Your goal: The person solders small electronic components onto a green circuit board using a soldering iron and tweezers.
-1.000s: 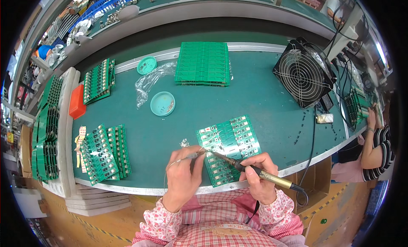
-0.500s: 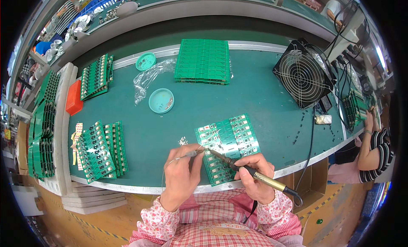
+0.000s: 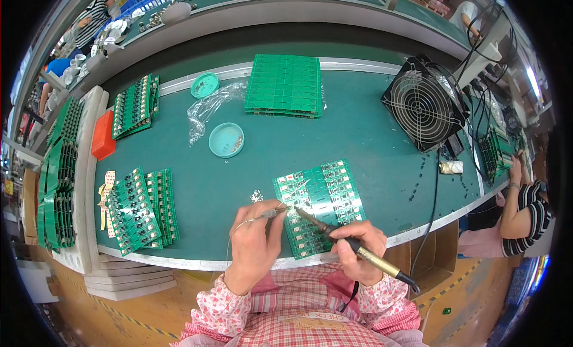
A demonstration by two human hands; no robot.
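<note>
Left hand (image 3: 255, 239): thin wire (image 3: 270, 214) pinched between thumb and fingers.
Right hand (image 3: 362, 251): soldering iron (image 3: 383, 265) clamped in fingers.
Circuit board (image 3: 328, 195): laid on bench (image 3: 200, 198) under iron tip (image 3: 298, 211); contact can't be told.

A red-checked apron (image 3: 298, 334) shows below the bench's near edge (image 3: 203, 265), between white sleeves (image 3: 224, 306) printed pink-red and gathered at the wrists.

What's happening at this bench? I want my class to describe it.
A person is working on a green board. The right hand grips a soldering iron, its tip at the board; the left hand pinches a thin wire near that tip. Whether the tip touches is too small to tell. A stack of boards lies beyond, and a fan stands at the right.
</note>
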